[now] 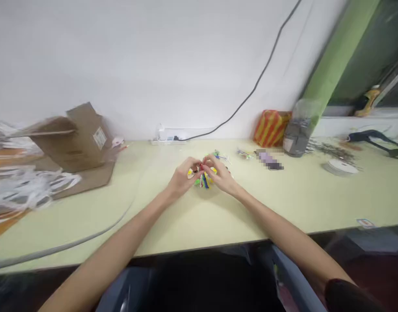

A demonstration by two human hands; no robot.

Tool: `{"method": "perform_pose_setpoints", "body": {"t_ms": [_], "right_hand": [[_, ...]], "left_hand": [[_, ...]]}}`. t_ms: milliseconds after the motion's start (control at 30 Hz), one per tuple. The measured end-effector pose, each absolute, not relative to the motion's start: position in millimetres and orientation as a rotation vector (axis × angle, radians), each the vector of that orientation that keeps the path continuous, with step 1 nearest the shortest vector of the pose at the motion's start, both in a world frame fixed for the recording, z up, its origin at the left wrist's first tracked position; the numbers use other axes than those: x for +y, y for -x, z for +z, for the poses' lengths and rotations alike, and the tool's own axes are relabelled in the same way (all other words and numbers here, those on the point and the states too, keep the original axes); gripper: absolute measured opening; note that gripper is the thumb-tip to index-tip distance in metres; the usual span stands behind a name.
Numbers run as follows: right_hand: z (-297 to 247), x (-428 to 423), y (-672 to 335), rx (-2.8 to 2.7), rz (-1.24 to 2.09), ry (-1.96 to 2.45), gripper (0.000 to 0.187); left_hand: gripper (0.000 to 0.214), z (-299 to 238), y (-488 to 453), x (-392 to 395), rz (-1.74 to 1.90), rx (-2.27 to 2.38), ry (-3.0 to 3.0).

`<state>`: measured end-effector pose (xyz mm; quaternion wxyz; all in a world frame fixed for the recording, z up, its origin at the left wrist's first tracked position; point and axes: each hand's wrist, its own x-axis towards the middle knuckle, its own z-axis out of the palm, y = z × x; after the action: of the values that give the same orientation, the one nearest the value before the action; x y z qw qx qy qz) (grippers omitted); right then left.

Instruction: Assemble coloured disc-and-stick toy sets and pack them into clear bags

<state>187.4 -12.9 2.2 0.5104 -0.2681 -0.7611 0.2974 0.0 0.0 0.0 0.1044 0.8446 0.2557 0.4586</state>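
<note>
Over the middle of the table, my left hand (pixel 183 177) and my right hand (pixel 222 177) meet at the fingertips. Both are closed in a pinch on a small red piece (pixel 202 166), too small and blurred to name. Just beneath and between the hands lies a cluster of small colourful pieces (pixel 204 181) in blue, green, yellow and white, partly hidden by my fingers. A few more green and blue bits (pixel 217 154) show just beyond my right fingers.
On the left stand an open cardboard box (pixel 69 143) and white straps (pixel 26 186). A grey cable (pixel 98 234) crosses the table. Behind is a power strip (pixel 169 141). At right are a striped bag (pixel 270 128), a large bottle (pixel 296 134), a phone-like item (pixel 268 159) and a white spool (pixel 341 167).
</note>
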Motion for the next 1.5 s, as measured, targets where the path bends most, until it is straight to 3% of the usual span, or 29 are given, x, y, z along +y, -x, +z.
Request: {"method": "perform_pose_setpoints", "body": {"t_ms": [433,800,1100,1300,1500], "right_hand": [[4.9,-14.7,-179.1,-1.665,1.213,0.524,0.043],[6.8,-15.5,-182.5,-1.694,1.233,0.57,0.039],[1.2,-5.0,-187.9,-1.549,1.02,0.687,0.037],[-0.7,0.8,-192.7,-1.469,0.932,0.712,0.038],[-2.9,4.2,-194.9,-1.449,0.914,0.717,0.039]], "left_hand": [[0.011,-1.2,-0.5,-4.5,0.964,0.854,-2.615],[0.011,-2.1,7.8,0.6,1.033,0.929,-2.582],[0.013,3.1,24.0,22.8,1.463,1.08,-2.664],[0.013,0.0,31.0,27.9,1.337,0.995,-2.495],[0.02,-1.2,37.0,31.4,0.993,0.949,-2.582]]}}
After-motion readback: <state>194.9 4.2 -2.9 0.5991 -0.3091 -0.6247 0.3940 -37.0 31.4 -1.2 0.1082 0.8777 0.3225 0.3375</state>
